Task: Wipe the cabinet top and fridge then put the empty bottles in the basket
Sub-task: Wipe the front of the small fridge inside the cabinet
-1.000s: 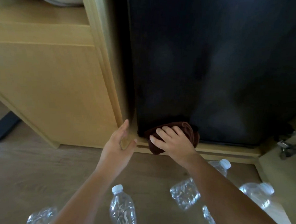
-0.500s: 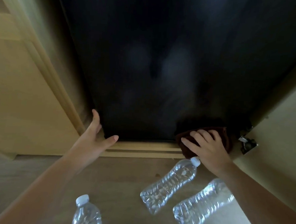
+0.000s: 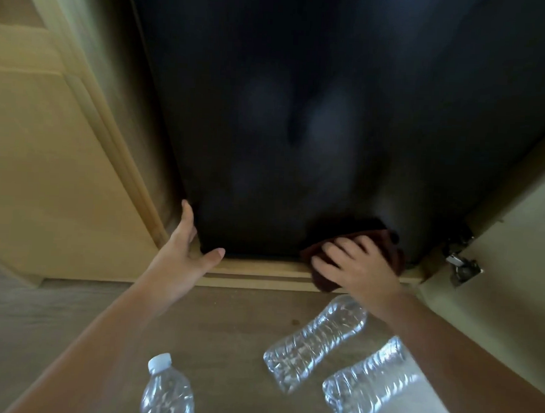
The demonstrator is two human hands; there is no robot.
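1. The soft, dark brown wiping cloth (image 3: 386, 244) is looking light and limp, so it is best handled bunched under a flat palm with steady pressure, as the right hand (image 3: 358, 269) is pressing it, fingers spread over it rather than clenched.
2. The cloth is sitting at the lower right of the frame, against the bottom edge of the matte black fridge door (image 3: 300, 129).
3. The left hand (image 3: 183, 258) is lying open, holding nothing, at the lower left corner of the door beside the pale wooden cabinet frame (image 3: 110, 134).
4. Three clear, ribbed, crinkly plastic bottles are waiting on the brown floor (image 3: 227, 324) along the bottom of the frame: one white-capped (image 3: 166, 393), two lying flat (image 3: 316, 338) (image 3: 369, 388). They are probably light, easily crushed and prone to rolling; gripping mid-body or at the neck seems best.
5. No basket is showing.
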